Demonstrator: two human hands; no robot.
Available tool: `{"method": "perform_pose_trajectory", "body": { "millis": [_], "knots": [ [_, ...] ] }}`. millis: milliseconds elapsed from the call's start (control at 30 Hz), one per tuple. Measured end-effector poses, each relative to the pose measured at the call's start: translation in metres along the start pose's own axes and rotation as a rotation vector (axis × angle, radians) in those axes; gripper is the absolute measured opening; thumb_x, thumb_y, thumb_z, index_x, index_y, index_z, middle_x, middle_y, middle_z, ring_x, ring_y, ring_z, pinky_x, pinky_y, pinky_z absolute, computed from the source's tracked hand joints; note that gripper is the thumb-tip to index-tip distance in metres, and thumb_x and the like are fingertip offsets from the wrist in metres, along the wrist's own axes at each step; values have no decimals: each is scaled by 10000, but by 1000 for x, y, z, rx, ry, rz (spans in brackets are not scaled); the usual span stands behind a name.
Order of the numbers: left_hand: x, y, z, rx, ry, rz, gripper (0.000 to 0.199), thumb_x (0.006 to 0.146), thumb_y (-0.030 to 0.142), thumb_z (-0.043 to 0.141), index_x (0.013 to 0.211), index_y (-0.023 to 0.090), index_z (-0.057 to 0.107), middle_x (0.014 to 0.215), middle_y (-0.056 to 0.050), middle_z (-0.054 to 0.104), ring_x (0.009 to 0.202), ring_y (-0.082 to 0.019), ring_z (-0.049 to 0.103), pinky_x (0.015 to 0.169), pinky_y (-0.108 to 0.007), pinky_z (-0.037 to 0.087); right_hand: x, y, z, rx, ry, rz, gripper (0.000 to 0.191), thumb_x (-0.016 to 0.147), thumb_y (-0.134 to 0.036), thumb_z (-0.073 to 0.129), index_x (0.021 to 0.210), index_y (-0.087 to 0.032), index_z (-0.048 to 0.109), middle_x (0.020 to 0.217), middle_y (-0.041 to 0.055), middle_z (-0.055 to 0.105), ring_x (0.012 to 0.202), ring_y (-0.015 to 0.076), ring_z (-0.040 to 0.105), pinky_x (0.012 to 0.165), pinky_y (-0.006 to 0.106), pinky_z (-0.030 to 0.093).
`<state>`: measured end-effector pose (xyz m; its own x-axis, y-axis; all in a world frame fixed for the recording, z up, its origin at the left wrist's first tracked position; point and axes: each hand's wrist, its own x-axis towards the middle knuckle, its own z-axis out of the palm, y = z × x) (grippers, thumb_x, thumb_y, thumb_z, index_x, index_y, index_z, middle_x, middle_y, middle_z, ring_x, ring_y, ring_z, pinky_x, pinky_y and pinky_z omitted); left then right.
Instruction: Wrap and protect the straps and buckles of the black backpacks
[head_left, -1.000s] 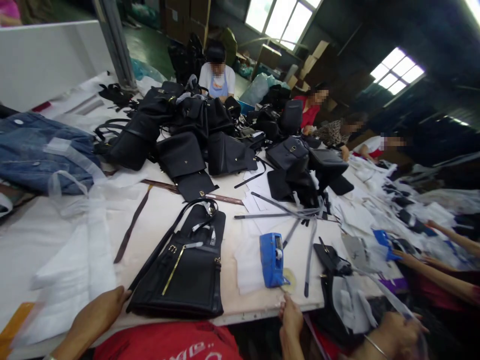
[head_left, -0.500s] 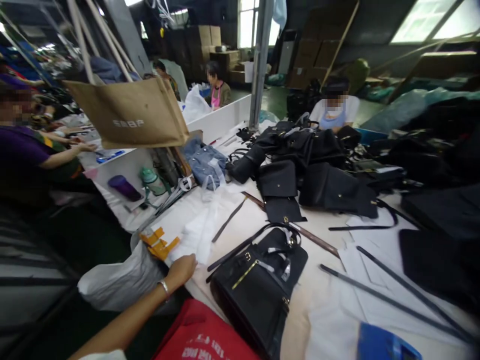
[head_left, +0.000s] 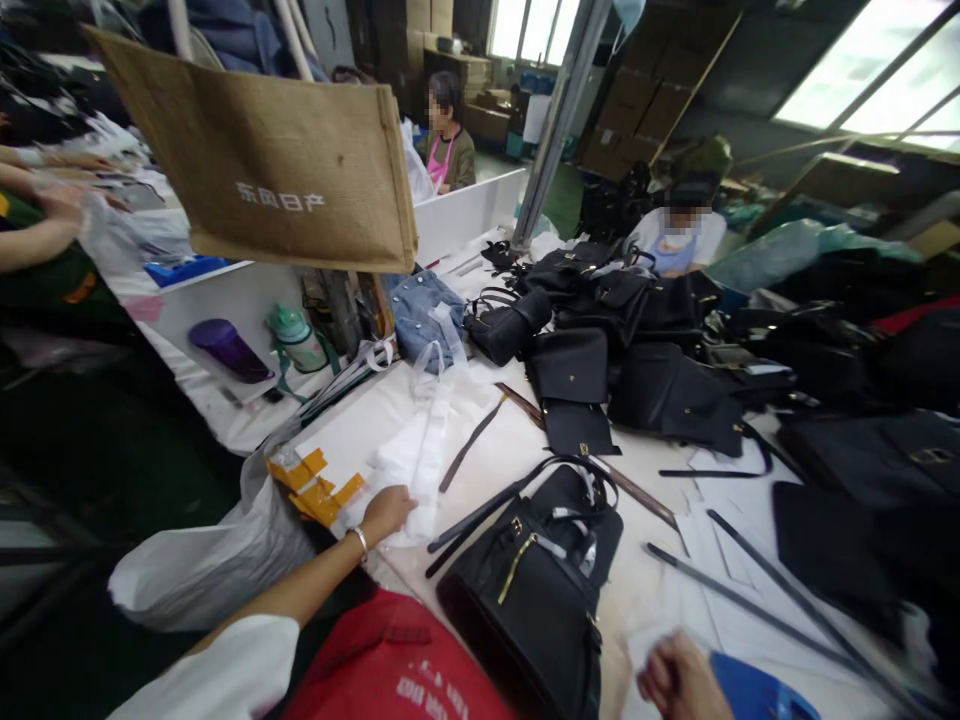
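My left hand [head_left: 388, 512], with a bracelet at the wrist, has its fingers closed on the edge of thin white sheets [head_left: 420, 470] lying on the table. My right hand [head_left: 681, 675] is low at the right, fingers curled and somewhat blurred, beside a blue object [head_left: 757, 690]; what it holds, if anything, cannot be made out. Between the hands a black backpack [head_left: 525, 600] with a gold zip and buckles lies on the table. Strips of orange tape [head_left: 319, 485] are stuck at the table's left edge, near my left hand.
A tan bag [head_left: 277, 170] hangs at upper left. Black bags [head_left: 570, 370] are heaped across the table's far side. Long dark straps [head_left: 757, 605] lie over white paper at right. A purple bottle [head_left: 229, 350] stands on a lower shelf. People sit beyond; a co-worker's hands are far left.
My right hand has come into view at the lower right. My left hand is slightly farther right, on the white sheets. The camera view has shifted, and the hanging bag looks larger.
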<state>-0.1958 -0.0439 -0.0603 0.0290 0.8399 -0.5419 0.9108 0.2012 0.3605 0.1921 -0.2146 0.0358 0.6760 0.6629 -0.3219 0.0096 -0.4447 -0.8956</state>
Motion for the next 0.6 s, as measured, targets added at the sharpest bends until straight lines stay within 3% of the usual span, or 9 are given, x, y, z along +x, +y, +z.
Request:
{"method": "perform_pose_trajectory", "body": {
  "millis": [67,133,200,267,300,400,500,600],
  "knots": [
    [4,-11,-6,-56,-28,27,285,894,333,427,722,164,579,655,-53,655,616,-184,631,584,-274,388,-11,-28,69,-147,-246,27,477,804,-660,448,598,-231,478,427,-29,415,384,142,394,376,278,331],
    [8,-22,-14,-108,-18,66,270,872,347,466,697,172,573,723,-77,662,744,-217,641,646,-292,397,-23,-46,139,-301,-457,-128,497,832,-631,426,567,-213,475,448,-20,456,433,140,452,436,264,355],
    [11,-32,-22,-173,-4,99,250,851,363,499,696,180,567,796,-93,661,866,-240,622,703,-305,397,-33,-51,198,-382,-626,-275,448,859,-558,431,590,-205,495,488,-20,495,475,134,492,490,251,379],
    [14,-37,-28,-262,-25,117,273,845,390,495,672,185,546,735,-70,638,805,-221,615,678,-294,400,-40,-43,241,-369,-724,-315,306,835,-486,503,752,-197,559,576,-26,550,495,126,517,506,242,403],
    [15,-37,-29,-316,-49,121,300,849,411,474,657,187,529,661,-46,609,707,-197,605,632,-282,400,-43,-37,257,-338,-748,-273,287,807,-471,545,872,-192,563,644,-23,575,500,124,529,493,240,414],
    [18,-32,-28,-501,-123,125,385,873,492,349,663,196,475,497,34,473,424,-121,452,469,-243,355,-51,-16,290,-205,-757,45,539,717,-524,632,1097,-186,454,819,16,599,541,140,583,430,244,447],
    [16,-21,-19,-666,-132,127,423,872,554,273,701,204,439,492,65,420,359,-92,363,398,-225,317,-56,-1,307,-96,-736,280,543,689,-580,638,1010,-187,446,806,27,613,571,154,608,437,258,480],
    [9,-11,-10,-748,-103,121,442,867,583,280,712,202,443,503,59,439,364,-93,382,394,-222,324,-54,4,309,-73,-682,244,419,697,-562,630,821,-195,469,660,-11,599,480,127,548,424,237,445]
  ]
}}
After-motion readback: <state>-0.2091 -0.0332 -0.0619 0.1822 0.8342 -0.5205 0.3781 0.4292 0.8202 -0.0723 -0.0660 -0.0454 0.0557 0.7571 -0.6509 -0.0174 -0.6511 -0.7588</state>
